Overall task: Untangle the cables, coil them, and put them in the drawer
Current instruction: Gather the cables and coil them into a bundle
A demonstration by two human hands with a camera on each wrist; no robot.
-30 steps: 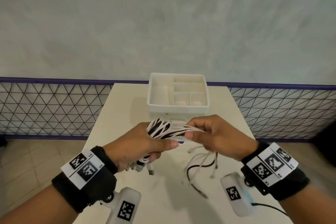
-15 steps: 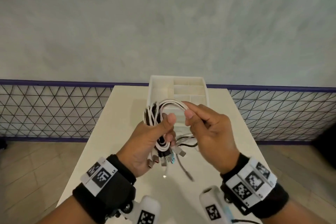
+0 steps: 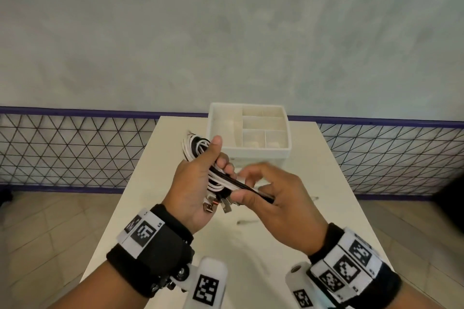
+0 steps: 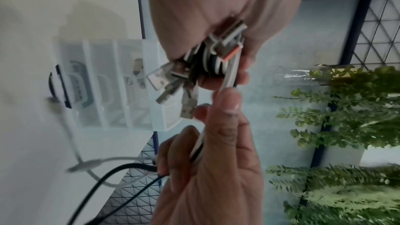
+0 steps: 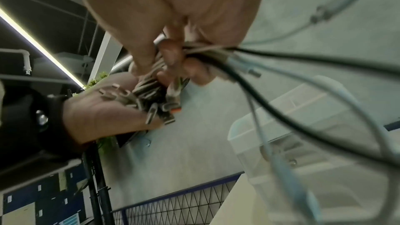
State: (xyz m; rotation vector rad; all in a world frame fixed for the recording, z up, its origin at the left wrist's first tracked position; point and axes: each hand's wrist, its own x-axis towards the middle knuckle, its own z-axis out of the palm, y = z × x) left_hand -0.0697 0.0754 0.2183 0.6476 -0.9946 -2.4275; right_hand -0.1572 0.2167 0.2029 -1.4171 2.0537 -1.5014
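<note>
While the head view shows the left hand gripping coiled cables above the table near the drawer, the right hand pinching their strands, only the left wrist view reveals dangling plugs.

It looks like an office or studio workspace rather than a home. Beyond the hands runs a plain grey plastered wall with a black wire-mesh panel edged in purple along its foot. Beneath them stands a cream rectangular table on a pale tiled floor. Overhead — an exposed dark ceiling with a long strip light and white pipework; off to the side, leafy green plants.
</note>
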